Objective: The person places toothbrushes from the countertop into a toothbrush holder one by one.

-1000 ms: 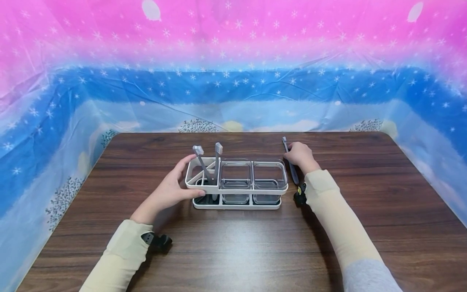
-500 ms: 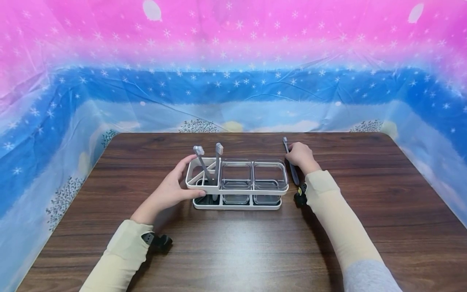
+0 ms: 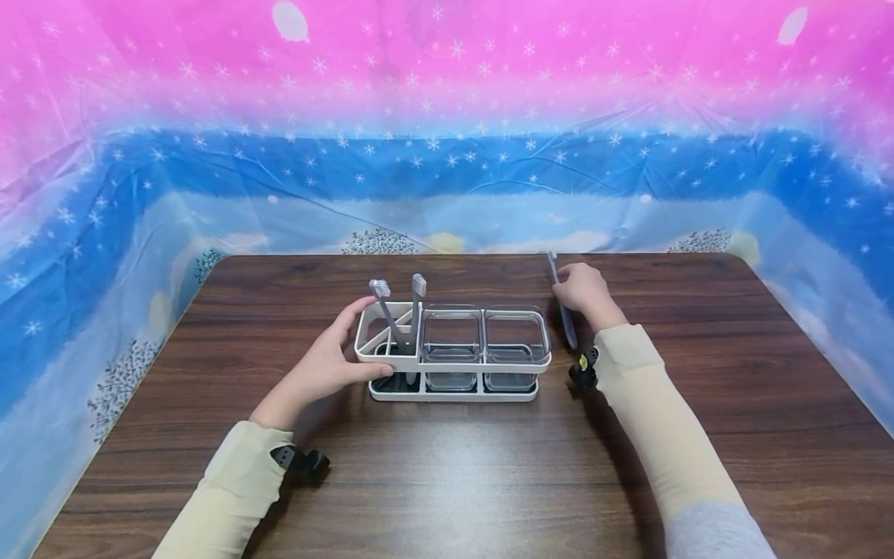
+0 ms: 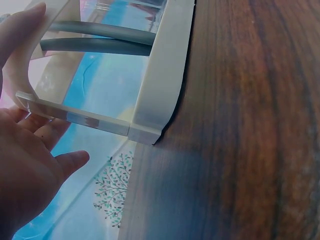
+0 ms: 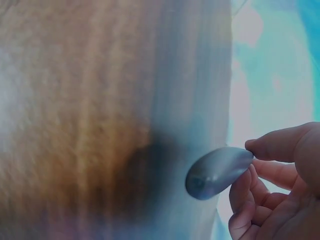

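Observation:
A white toothbrush holder (image 3: pixel 447 366) stands on the table, its left section divided by slanted bars. Two grey toothbrushes (image 3: pixel 388 312) lean upright in that section, bristles up. My left hand (image 3: pixel 328 353) grips the holder's left end, thumb on the front of the upper rim and fingers behind it. In the left wrist view the brush handles (image 4: pixel 100 46) run down inside the frame. To the right of the holder, my right hand (image 3: pixel 585 293) pinches a third grey toothbrush (image 3: pixel 567 326) between thumb and fingers, head pointing away. Its rounded handle end (image 5: pixel 217 172) juts toward the right wrist camera.
Two clear square cups (image 3: pixel 517 335) sit in the middle and right sections of the holder. The brown wooden table (image 3: pixel 454 481) runs back to a pink and blue snowflake cloth (image 3: pixel 447 171) hanging around it.
My right hand has shifted a little right and away, and the toothbrush it pinches has moved up off the table with it. The left hand and the holder stay put.

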`<state>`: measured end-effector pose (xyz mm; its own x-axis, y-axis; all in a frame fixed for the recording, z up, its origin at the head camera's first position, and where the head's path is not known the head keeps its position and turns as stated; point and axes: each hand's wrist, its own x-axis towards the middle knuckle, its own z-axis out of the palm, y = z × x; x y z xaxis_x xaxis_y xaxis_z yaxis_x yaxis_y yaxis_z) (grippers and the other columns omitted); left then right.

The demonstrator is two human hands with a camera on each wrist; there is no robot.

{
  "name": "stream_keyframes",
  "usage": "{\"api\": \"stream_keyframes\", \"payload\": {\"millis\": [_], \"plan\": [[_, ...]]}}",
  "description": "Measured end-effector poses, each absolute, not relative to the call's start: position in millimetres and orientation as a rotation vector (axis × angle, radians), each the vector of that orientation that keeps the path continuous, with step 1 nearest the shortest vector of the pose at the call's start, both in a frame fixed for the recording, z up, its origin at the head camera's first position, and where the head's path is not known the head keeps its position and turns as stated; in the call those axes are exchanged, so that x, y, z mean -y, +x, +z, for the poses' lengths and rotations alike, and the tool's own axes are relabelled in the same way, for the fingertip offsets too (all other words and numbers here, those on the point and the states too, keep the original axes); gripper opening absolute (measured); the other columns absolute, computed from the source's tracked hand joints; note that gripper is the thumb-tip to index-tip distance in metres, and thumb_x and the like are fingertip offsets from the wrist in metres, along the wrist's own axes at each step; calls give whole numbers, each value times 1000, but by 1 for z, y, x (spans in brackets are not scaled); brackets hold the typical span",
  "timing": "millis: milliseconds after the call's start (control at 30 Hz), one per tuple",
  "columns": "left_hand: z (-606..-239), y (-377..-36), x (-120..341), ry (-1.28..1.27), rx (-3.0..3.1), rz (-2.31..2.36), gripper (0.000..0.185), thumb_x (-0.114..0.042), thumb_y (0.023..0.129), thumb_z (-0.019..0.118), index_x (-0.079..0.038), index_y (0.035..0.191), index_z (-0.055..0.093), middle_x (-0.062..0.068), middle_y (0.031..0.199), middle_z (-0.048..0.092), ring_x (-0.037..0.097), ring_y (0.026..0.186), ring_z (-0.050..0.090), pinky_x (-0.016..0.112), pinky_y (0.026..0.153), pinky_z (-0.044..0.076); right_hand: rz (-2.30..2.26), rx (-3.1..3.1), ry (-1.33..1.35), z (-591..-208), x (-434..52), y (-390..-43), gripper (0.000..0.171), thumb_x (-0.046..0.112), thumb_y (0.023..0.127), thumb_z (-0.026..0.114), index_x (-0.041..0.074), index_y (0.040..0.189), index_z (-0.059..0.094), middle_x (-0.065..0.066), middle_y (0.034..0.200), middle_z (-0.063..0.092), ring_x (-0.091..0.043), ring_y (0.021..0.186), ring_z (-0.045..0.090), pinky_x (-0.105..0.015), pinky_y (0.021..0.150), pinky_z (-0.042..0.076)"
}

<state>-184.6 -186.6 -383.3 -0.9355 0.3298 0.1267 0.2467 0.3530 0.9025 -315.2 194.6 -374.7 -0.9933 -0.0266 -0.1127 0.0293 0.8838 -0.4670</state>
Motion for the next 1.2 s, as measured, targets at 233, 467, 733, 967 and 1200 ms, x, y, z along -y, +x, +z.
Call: {"api": "stream_keyframes", "payload": {"millis": [233, 467, 733, 967, 1200], "plan": [[-384, -185, 186, 533, -2521, 1649, 95, -10, 76, 82, -15, 151, 23, 16, 141, 46, 25, 118, 50, 48, 98, 40, -828, -2925, 15, -359, -199, -311, 46, 17, 97, 51, -4, 138, 47, -26, 132, 53, -38, 109, 58, -47, 88, 48], [-382, -184, 186, 520, -2528, 1631, 97, -11, 76, 82, -16, 152, 23, 15, 145, 41, 27, 120, 49, 48, 96, 40, -912, -2949, -32, -340, -199, -301, 45, 16, 98, 50, -2, 139, 48, -26, 127, 57, -38, 104, 61, -46, 85, 50], [-382, -184, 187, 515, -2526, 1620, 97, -12, 76, 82, -17, 152, 22, 14, 144, 42, 28, 118, 50, 46, 93, 43, -937, -2989, -113, -321, -193, -287, 46, 15, 97, 50, -2, 140, 46, -25, 120, 62, -36, 98, 65, -44, 80, 52], [-383, -185, 186, 516, -2521, 1627, 96, -12, 77, 82, -16, 152, 22, 14, 143, 43, 27, 118, 50, 46, 94, 43, -948, -3041, -196, -303, -185, -275, 45, 17, 96, 51, 1, 139, 49, -22, 106, 66, -29, 80, 63, -40, 70, 51], [-382, -184, 187, 512, -2553, 1591, 96, -15, 77, 82, -17, 152, 21, 15, 147, 38, 28, 122, 48, 48, 96, 40, -979, -3074, -290, -284, -176, -260, 48, 19, 95, 52, 5, 140, 49, -18, 100, 66, -27, 79, 62, -40, 69, 50]]}}
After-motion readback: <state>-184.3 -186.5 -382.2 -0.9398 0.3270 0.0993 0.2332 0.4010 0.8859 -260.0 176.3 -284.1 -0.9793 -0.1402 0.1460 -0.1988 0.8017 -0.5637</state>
